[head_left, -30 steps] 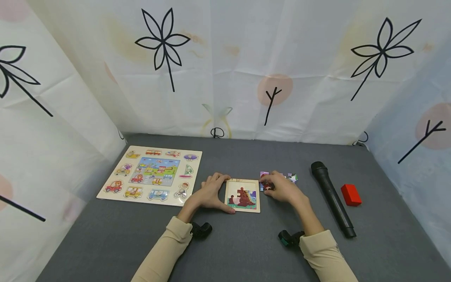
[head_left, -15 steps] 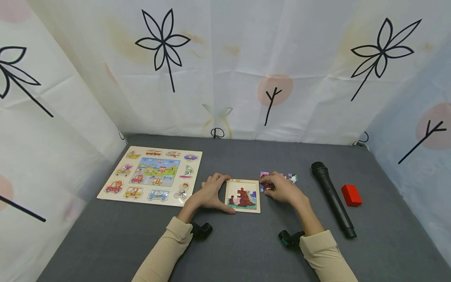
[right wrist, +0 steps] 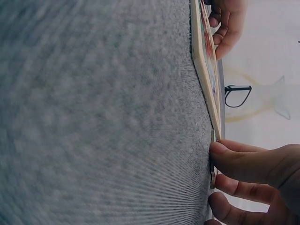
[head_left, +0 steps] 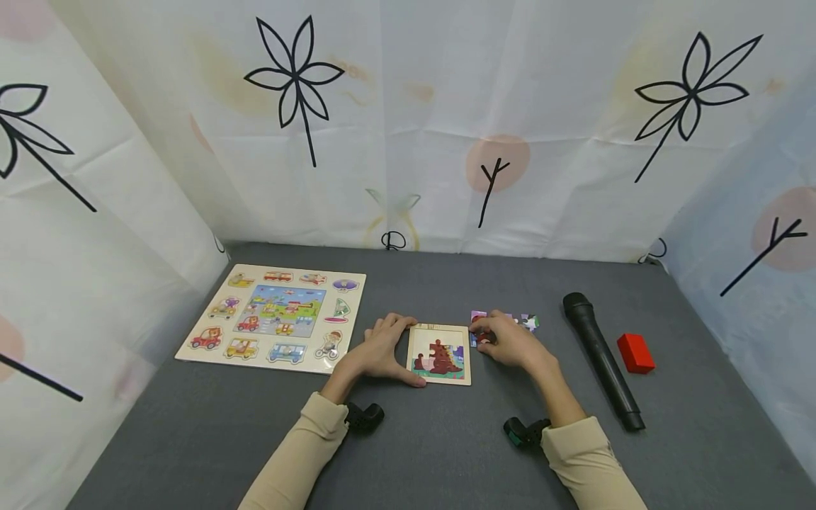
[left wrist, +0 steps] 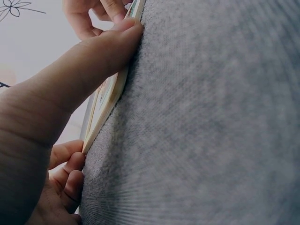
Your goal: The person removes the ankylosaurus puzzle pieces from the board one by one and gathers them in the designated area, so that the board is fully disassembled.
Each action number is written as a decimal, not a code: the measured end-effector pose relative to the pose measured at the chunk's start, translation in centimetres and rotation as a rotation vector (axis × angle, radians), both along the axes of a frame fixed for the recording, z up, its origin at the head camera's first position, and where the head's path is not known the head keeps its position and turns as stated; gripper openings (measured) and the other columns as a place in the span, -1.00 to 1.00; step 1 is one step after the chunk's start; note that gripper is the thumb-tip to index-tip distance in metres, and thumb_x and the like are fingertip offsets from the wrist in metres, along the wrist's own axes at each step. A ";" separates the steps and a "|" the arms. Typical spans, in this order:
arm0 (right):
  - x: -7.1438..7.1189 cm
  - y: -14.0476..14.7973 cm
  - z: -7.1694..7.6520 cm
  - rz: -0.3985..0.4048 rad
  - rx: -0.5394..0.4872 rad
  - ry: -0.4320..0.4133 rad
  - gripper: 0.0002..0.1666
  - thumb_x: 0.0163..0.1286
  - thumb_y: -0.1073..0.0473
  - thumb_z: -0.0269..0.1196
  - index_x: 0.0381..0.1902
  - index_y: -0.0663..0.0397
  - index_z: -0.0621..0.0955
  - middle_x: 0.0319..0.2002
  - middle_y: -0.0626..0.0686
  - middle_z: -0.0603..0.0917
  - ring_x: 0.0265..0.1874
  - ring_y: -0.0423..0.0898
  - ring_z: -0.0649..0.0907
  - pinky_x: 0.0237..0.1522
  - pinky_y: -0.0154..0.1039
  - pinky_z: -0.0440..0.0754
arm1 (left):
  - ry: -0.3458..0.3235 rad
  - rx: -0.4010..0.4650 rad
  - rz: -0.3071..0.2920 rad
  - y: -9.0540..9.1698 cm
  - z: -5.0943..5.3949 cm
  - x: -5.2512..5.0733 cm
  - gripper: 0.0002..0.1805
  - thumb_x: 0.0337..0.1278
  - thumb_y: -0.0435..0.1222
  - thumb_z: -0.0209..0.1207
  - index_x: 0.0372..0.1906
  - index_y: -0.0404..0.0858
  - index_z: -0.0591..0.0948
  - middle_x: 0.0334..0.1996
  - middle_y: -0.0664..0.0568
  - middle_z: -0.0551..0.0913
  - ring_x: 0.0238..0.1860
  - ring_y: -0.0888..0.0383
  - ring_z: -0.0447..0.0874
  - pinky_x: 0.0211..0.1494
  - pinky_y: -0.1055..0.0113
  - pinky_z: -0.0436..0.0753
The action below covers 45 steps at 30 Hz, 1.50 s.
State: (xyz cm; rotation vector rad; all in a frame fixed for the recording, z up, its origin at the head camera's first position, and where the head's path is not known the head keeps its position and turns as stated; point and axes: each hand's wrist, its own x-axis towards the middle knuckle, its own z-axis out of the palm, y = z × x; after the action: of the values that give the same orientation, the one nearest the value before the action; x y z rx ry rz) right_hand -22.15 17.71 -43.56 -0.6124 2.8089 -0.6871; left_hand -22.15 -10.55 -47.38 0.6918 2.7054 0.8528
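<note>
A small wooden tray puzzle (head_left: 467, 354) lies on the grey table, its picture of a red-brown figure partly filled, with bare wood above. My left hand (head_left: 377, 352) holds its left side, thumb along the near edge and fingers at the far corner. Just beyond its right edge, my right hand (head_left: 511, 345) has thumb and forefinger on a red and purple jigsaw piece (head_left: 474, 340). In the right wrist view, the thumb (right wrist: 234, 161) meets the edge of thin pieces flat on the cloth. Other loose pieces (head_left: 530, 321) are partly hidden behind that hand.
A large vehicle puzzle board (head_left: 344, 301) lies at the left, close to my left hand. To the right are a black microphone (head_left: 602, 361) and a red block (head_left: 635, 353). White printed curtains (head_left: 421, 106) hang behind the table and at its sides.
</note>
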 end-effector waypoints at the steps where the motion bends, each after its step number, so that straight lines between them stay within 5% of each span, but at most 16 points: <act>1: 0.0 0.0 0.0 -0.001 0.001 0.000 -0.65 0.36 0.32 0.36 0.10 0.21 0.69 -0.13 0.19 0.61 -0.27 -0.04 0.56 -0.20 -0.08 0.56 | -0.001 -0.001 -0.001 0.0 0.0 0.0 0.22 -0.36 0.14 0.63 0.51 -0.13 0.32 0.33 -0.13 0.37 0.24 -0.08 0.31 0.09 -0.01 0.25; 36: 0.4 -0.1 0.3 -0.018 -0.019 0.008 -0.61 0.37 0.29 0.36 0.15 0.21 0.68 -0.17 0.20 0.57 -0.38 -0.09 0.45 -0.33 -0.21 0.44 | -0.016 -0.014 0.003 0.0 -0.3 -0.3 0.21 -0.33 0.16 0.62 0.52 -0.12 0.31 0.35 -0.13 0.36 0.31 -0.10 0.29 0.14 -0.06 0.28; 45: 0.7 -0.9 0.9 0.012 -0.026 0.036 -0.59 0.38 0.24 0.37 0.16 0.18 0.68 -0.06 0.23 0.60 -0.23 -0.01 0.64 -0.21 -0.13 0.60 | -0.010 -0.012 0.006 0.0 -0.3 -0.2 0.21 -0.33 0.14 0.62 0.52 -0.13 0.30 0.34 -0.14 0.36 0.30 -0.10 0.30 0.13 -0.05 0.28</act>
State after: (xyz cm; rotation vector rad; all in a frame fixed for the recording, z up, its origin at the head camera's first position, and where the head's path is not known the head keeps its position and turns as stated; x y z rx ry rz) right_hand -21.40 16.79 -42.63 -0.6518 2.8313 -0.7192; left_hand -22.37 -10.52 -47.67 0.6756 2.7031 0.8384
